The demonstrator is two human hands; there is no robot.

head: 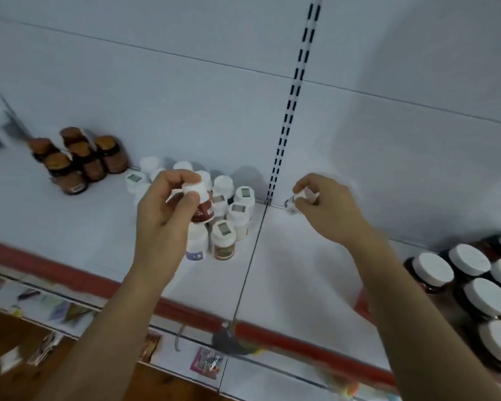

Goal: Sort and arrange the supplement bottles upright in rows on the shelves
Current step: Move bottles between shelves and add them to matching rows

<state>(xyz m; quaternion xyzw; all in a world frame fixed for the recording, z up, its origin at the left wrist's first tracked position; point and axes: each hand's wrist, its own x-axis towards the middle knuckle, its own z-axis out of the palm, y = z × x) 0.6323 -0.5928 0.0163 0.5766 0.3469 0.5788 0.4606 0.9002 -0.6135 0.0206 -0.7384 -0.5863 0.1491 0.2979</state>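
My left hand (168,204) grips a white-capped bottle with a dark red label (202,211), held by its cap above a cluster of white-capped bottles (232,215) that stand upright on the white shelf (301,270). My right hand (327,209) holds a small white bottle (294,202) tilted on its side, close to the shelf's back wall just right of the slotted upright. Part of that bottle is hidden by my fingers.
Several brown bottles with brown caps (78,157) stand at the back left. Dark jars with wide white lids (480,282) fill the right end. A red strip (185,311) lines the shelf's front edge. A slotted upright (289,111) splits the back wall.
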